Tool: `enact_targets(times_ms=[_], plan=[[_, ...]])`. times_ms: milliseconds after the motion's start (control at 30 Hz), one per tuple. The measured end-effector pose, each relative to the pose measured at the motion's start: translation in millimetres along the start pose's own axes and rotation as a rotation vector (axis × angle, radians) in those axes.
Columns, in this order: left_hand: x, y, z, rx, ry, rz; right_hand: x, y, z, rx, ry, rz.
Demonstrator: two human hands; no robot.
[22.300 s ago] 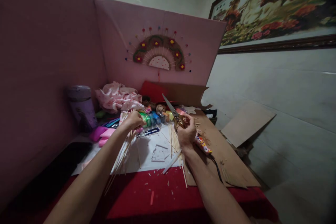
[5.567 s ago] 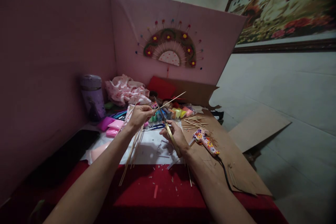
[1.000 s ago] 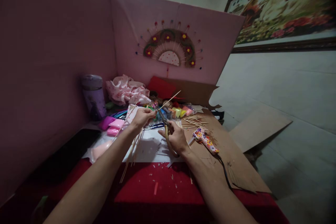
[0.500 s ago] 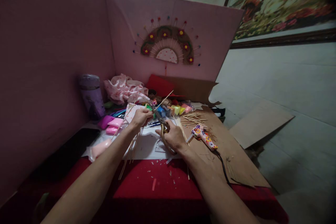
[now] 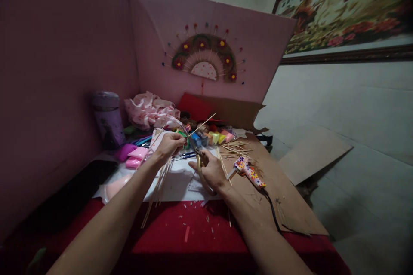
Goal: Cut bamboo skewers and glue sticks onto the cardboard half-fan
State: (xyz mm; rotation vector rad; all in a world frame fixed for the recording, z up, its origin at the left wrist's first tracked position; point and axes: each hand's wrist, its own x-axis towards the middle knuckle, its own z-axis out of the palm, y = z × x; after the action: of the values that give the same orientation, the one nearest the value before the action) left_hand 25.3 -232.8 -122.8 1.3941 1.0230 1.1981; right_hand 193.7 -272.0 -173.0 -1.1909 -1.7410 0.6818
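My left hand [image 5: 169, 145] is closed, pinching a thin wooden stick [image 5: 206, 122] that slants up to the right beyond the fingertips. In my right hand [image 5: 211, 171] is a pair of scissors [image 5: 198, 154], its handles gripped by thumb and fingers. The scissor blades point up and left and cross the stick close to my left fingertips; whether they touch it I cannot tell. Below my left hand, several long sticks [image 5: 159, 184] lie over the white sheet [image 5: 180, 180]. More sticks [image 5: 222, 161] lie just beyond my right hand.
A flower-patterned glue gun [image 5: 250, 172] with a black cord lies on the cardboard [image 5: 274, 193] at right. Short sticks [image 5: 237, 149] are piled behind it. Colourful clay packets [image 5: 216, 137], a purple tumbler [image 5: 108, 118] and crumpled cloth [image 5: 150, 109] stand farther back. A fan-shaped decoration [image 5: 203, 58] hangs on the pink panel.
The view has shifted slightly. Both hands keep nearly the same pose, with the stick still in the left and the scissors in the right; the stick's angle is a little flatter.
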Motion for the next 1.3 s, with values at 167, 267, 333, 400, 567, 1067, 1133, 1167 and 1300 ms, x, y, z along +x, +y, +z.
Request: enact_targets(times_ms=[167, 267, 333, 400, 567, 1067, 1133, 1167, 1300], plan=[[2, -2, -3.8, -0.042, -0.039, -0.014, 4, 6, 0, 0.100, -0.054, 0.038], [2, -4, -5.3, -0.061, -0.046, -0.018, 5, 8, 0, 0.110, -0.086, 0.033], [2, -4, -5.8, -0.071, -0.043, -0.020, 5, 8, -1, 0.115, -0.093, 0.032], [2, -4, -6.0, -0.083, -0.041, -0.027, 5, 7, -1, 0.125, -0.096, 0.031], [2, -3, -6.1, -0.093, -0.042, -0.036, 5, 7, -1, 0.127, -0.080, 0.028], [-5, 9, -4.3, -0.197, -0.073, -0.004, 12, 9, -4, 0.417, -0.157, 0.029], [-6, 11, -3.4, -0.215, -0.080, 0.001, 12, 8, -3, 0.480, -0.153, 0.088], [-7, 12, -3.0, -0.224, -0.084, 0.002, 11, 6, -3, 0.501, -0.154, 0.115], [-6, 13, -3.1, -0.268, -0.020, 0.037, 9, -2, -5, 0.555, -0.188, 0.140]])
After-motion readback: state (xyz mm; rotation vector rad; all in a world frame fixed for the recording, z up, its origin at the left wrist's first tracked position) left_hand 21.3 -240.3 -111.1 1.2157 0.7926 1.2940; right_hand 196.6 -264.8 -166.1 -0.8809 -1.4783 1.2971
